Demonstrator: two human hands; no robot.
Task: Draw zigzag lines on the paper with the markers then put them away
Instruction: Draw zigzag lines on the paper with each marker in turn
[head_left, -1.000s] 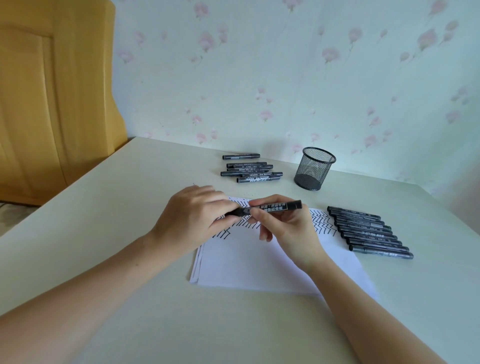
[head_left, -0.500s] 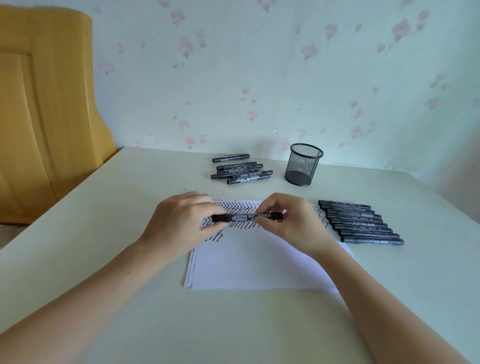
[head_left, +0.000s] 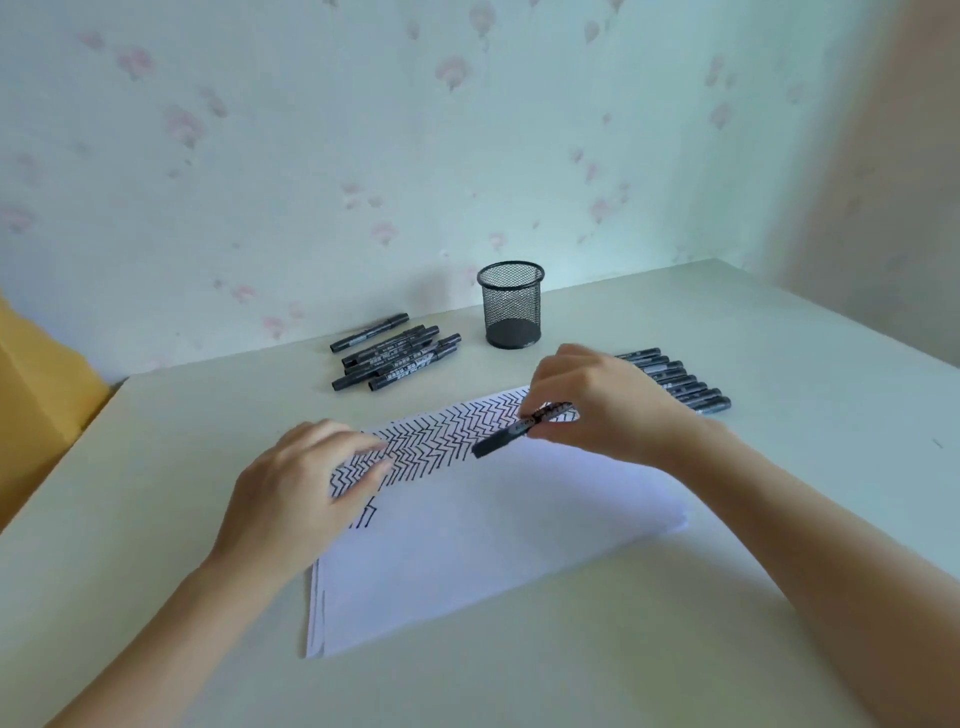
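Head view of a pale table (head_left: 779, 415) set against floral wallpaper (head_left: 260, 130). A stack of white paper (head_left: 493, 545) lies at the table's middle and serves as the landmark here. Rows of black zigzag lines (head_left: 441, 436) cover the far strip of the top sheet, with a short extra run just below them at the left end.

The right hand (head_left: 608, 405) hovers over the far right corner of the paper, its fingertips pinching a black marker (head_left: 519, 428) near one end. The marker slants down toward the middle of the sheet, its lower end above the zigzag rows; the lower end looks capped, though the view is too soft to be certain. Whether it touches the paper cannot be told.

The left hand (head_left: 306, 493) rests at the far left part of the paper, fingers loosely spread and lying on the zigzag rows, holding nothing.

Beyond the paper's far edge, a loose group of black markers (head_left: 395, 353) lies on the table, one of them slightly apart on the wall side. To the right of that group stands an upright black mesh pen cup (head_left: 511, 306). Just past the paper's far right corner, a neat row of markers (head_left: 680, 384) lies side by side, partly hidden behind the right hand. A yellow wooden panel (head_left: 31, 395) shows beyond the table's left edge.
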